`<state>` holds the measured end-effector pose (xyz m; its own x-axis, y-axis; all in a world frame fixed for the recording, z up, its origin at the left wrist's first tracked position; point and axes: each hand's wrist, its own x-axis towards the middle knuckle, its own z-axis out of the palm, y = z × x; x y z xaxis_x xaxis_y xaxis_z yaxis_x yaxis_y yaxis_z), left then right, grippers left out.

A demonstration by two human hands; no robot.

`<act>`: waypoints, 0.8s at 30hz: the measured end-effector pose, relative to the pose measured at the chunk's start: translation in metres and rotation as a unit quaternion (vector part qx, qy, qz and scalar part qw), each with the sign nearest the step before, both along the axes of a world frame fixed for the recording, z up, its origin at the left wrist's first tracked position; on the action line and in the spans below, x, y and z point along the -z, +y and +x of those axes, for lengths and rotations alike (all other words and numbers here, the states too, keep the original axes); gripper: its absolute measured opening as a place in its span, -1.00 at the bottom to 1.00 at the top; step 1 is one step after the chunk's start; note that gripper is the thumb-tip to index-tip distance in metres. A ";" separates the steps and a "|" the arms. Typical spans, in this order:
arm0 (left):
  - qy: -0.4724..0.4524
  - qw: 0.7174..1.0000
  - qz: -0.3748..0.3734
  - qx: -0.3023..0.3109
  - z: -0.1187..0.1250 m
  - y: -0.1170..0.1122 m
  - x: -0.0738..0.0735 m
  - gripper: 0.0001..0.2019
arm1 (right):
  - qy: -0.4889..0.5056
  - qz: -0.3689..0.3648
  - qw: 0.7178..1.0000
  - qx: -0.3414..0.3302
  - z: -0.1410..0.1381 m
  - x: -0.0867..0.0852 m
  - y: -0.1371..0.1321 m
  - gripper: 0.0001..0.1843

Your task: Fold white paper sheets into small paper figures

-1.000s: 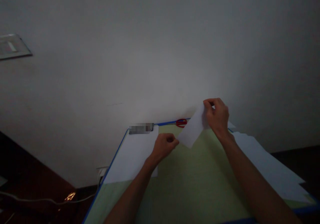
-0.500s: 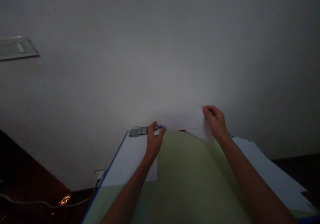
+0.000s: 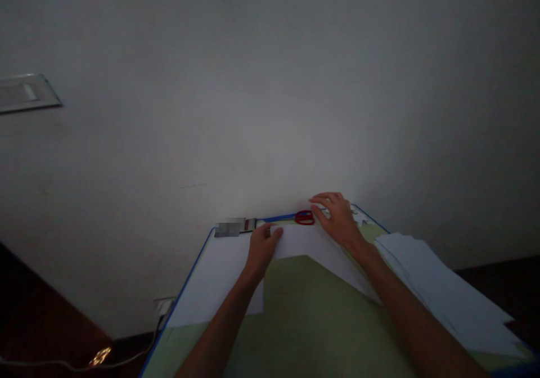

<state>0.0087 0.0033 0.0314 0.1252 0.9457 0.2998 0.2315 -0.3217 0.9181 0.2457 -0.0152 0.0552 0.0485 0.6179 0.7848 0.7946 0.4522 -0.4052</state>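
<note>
A white sheet of paper [image 3: 314,250] lies flat on the green table top [image 3: 312,316], its near edge coming to a point. My left hand [image 3: 261,247] presses on the sheet's left end with fingers laid flat. My right hand [image 3: 337,217] rests on the sheet's far right part, fingers spread. Red-handled scissors [image 3: 304,217] lie at the table's far edge, just left of my right hand's fingertips.
A white sheet [image 3: 219,277] lies on the table's left side, and a stack of white sheets [image 3: 439,288] on the right. A small dark flat object [image 3: 236,226] sits at the far left corner. The white wall [image 3: 270,85] stands close behind. A cable and socket [image 3: 162,307] are at floor level left.
The paper, held up in the air between both hands, has been lowered and laid flat on the table. Both hands went from pinching it to pressing on it with open fingers.
</note>
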 end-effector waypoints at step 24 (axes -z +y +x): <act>0.055 0.995 -0.008 0.080 0.001 0.006 0.014 -0.71 | 0.049 -0.235 0.945 -0.224 -0.037 0.045 0.011 -0.90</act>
